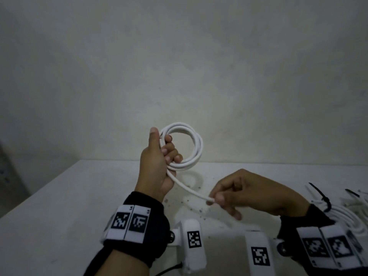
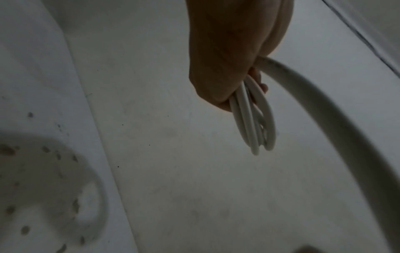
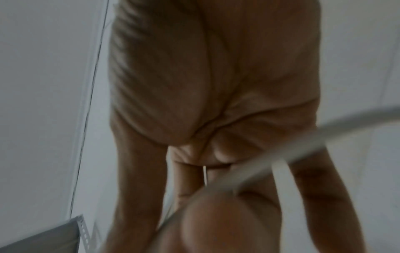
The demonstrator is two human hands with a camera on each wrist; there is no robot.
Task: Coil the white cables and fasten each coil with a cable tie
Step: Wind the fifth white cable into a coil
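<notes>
A white cable coil of several loops stands upright above the table, gripped at its left side by my left hand. In the left wrist view the same loops hang from that hand's curled fingers. From the coil a loose tail runs down and right to my right hand, whose thumb and fingers pinch its end. The right wrist view shows the blurred tail crossing in front of the palm. At the far right lie more white cables, one bound by a black cable tie.
The white table runs to a pale wall behind. Dark specks dot the surface between the hands. A second black tie end shows at the right edge. A grey metal shelf corner shows low in the right wrist view.
</notes>
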